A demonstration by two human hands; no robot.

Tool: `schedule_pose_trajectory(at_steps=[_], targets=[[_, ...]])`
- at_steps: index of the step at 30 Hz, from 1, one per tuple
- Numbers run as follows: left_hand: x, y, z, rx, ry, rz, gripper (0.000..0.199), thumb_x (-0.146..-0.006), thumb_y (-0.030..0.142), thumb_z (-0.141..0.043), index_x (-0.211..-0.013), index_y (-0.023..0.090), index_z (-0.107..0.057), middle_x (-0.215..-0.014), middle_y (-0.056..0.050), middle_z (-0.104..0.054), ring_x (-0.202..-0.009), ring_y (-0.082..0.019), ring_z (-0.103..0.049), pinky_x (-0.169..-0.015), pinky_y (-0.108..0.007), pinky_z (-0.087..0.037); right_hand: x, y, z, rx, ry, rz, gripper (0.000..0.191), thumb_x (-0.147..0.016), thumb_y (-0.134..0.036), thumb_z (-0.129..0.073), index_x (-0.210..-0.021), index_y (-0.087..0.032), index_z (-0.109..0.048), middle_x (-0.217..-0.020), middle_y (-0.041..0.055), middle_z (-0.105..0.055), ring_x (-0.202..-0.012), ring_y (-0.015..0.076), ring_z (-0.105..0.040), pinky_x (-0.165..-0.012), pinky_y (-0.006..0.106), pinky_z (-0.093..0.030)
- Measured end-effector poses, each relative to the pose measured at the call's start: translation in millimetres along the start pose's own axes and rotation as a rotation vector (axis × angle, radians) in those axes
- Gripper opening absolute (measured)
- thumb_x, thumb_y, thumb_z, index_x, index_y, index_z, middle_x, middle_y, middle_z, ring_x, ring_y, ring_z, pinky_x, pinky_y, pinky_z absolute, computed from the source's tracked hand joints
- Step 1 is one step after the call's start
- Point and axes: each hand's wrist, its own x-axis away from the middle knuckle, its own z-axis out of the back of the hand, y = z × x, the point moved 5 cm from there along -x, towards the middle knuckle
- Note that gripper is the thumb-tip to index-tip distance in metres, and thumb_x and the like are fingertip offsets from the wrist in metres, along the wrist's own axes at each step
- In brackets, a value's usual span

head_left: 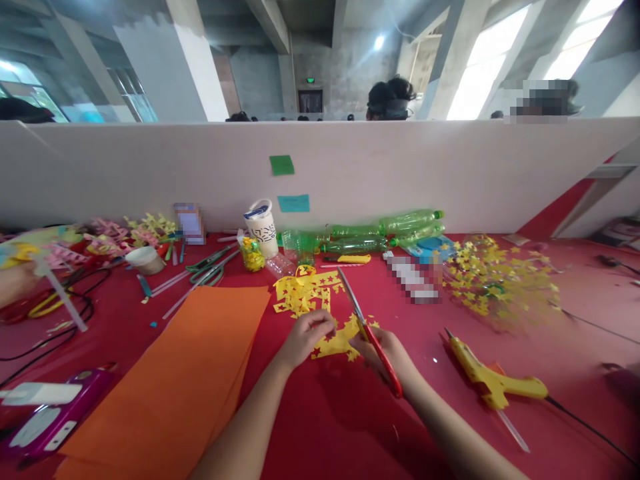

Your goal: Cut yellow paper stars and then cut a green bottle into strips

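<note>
Red surface [310, 433] in front of a pale partition [375, 173], with 2 bare hands near its middle. The right hand [387, 353] has its fingers closed around red-handled scissors [371, 333], the blades pointing forward and slightly left. The left hand [307, 333] is at the left side of a yellow sheet [340, 341] with star-shaped holes; its fingers are curled, but I cannot tell whether they grip anything. Just beyond are more yellow scraps [295, 293], a yellow cutter [355, 259], green plastic bottles [407, 222] and a white container [263, 233] with dark lettering. To the left lie orange sheets [170, 373] and a purple device [60, 420]; to the right, a yellow glue gun [493, 383] and a cluster of yellow stars [493, 273]. At far left is another person's blurred hand [17, 283]
</note>
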Motion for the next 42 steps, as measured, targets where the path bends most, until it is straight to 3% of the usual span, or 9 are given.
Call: schedule_pose_trajectory(at_steps=[3, 6, 15, 19, 23, 26, 29, 38, 42], targets=[[1, -3, -16.8, -0.100, -0.113, 0.015, 0.019, -0.082, 0.025, -0.053, -0.067, 0.017, -0.060, -0.070, -0.001, -0.058, -0.072, -0.015, -0.054, -0.071, -0.025, -0.042, 0, -1, 3, -0.016, 0.027, 0.025, 0.017, -0.074, -0.033, -0.061, -0.069, -0.019, -0.053, -0.050, -0.0060, -0.050, -0.034, 0.0061, -0.039, -0.037, 0.018, -0.028], [2, -10, -26.3, -0.148, -0.155, 0.035, 0.015, -0.080, 0.021, -0.054, -0.068, 0.017, -0.061, -0.072, -0.001, -0.059, -0.074, -0.015, -0.056, -0.071, -0.025, -0.043, -1, -1, 2, -0.004, 0.042, 0.055, 0.010, -0.072, -0.027, -0.057, -0.069, -0.019, -0.054, -0.051, -0.0055, -0.051, -0.036, 0.0066, -0.039, -0.040, 0.018, -0.030], [2, -7, -32.6, -0.185, -0.196, -0.020, 0.019, -0.085, 0.024, -0.053, -0.072, 0.016, -0.064, -0.075, -0.002, -0.060, -0.076, -0.016, -0.058, -0.072, -0.026, -0.043, -8, 7, 0, 0.117, 0.112, 0.117, 0.011, -0.064, -0.025, -0.053, -0.060, -0.019, -0.045, -0.055, -0.0033, -0.050, -0.054, 0.0121, -0.048, -0.048, 0.020, -0.031], [0, -5, -22.7, -0.296, -0.135, -0.038, 0.017, -0.086, 0.029, -0.054, -0.077, 0.018, -0.063, -0.080, -0.003, -0.061, -0.079, -0.018, -0.058, -0.075, -0.029, -0.044, -10, 6, 8, 0.170, 0.132, 0.143, 0.013, -0.068, -0.027, -0.053, -0.062, -0.020, -0.044, -0.056, -0.0033, -0.047, -0.055, 0.0121, -0.046, -0.050, 0.020, -0.030], [-1, -5, -0.1, -0.611, 0.008, -0.092, 0.015, -0.080, 0.034, -0.062, -0.090, 0.022, -0.062, -0.096, -0.006, -0.059, -0.098, -0.025, -0.053, -0.088, -0.037, -0.042, -13, 4, 26, 0.484, 0.245, 0.079, 0.016, -0.075, -0.027, -0.050, -0.063, -0.020, -0.043, -0.056, -0.0017, -0.049, -0.054, 0.0126, -0.045, -0.050, 0.022, -0.026], [0, -12, 6.6, -0.789, -0.005, -0.058, 0.033, -0.073, 0.037, -0.069, -0.103, 0.025, -0.062, -0.109, -0.007, -0.055, -0.106, -0.028, -0.048, -0.093, -0.041, -0.039, -16, 6, 35, 0.676, 0.277, 0.032, 0.017, -0.078, -0.027, -0.052, -0.064, -0.020, -0.045, -0.059, 0.0014, -0.054, -0.054, 0.0145, -0.046, -0.049, 0.024, -0.024], [1, -18, 3.3, -0.872, -0.050, -0.055, 0.034, -0.073, 0.037, -0.070, -0.102, 0.024, -0.061, -0.110, -0.007, -0.053, -0.105, -0.028, -0.047, -0.093, -0.040, -0.039, -19, 9, 37, 0.726, 0.267, 0.028, 0.014, -0.077, -0.025, -0.058, -0.067, -0.019, -0.051, -0.065, 0.0057, -0.061, -0.058, 0.0172, -0.051, -0.052, 0.025, -0.023], [1, -20, -8.0, -0.837, -0.083, -0.022, 0.011, -0.079, 0.030, -0.061, -0.077, 0.021, -0.055, -0.095, -0.005, -0.055, -0.094, -0.024, -0.049, -0.082, -0.035, -0.040, -20, 11, 38, 0.735, 0.293, 0.022, 0.015, -0.080, -0.030, -0.061, -0.073, -0.018, -0.057, -0.071, 0.0074, -0.064, -0.063, 0.0178, -0.056, -0.054, 0.025, -0.023], [0, -21, -5.5, -0.629, -0.092, 0.044, 0.007, -0.078, 0.024, -0.059, -0.076, 0.021, -0.053, -0.085, -0.002, -0.058, -0.082, -0.020, -0.053, -0.073, -0.029, -0.040, -20, 11, 39, 0.664, 0.305, 0.038, 0.017, -0.077, -0.028, -0.061, -0.067, -0.019, -0.052, -0.065, 0.0049, -0.060, -0.058, 0.0154, -0.050, -0.052, 0.025, -0.022]])
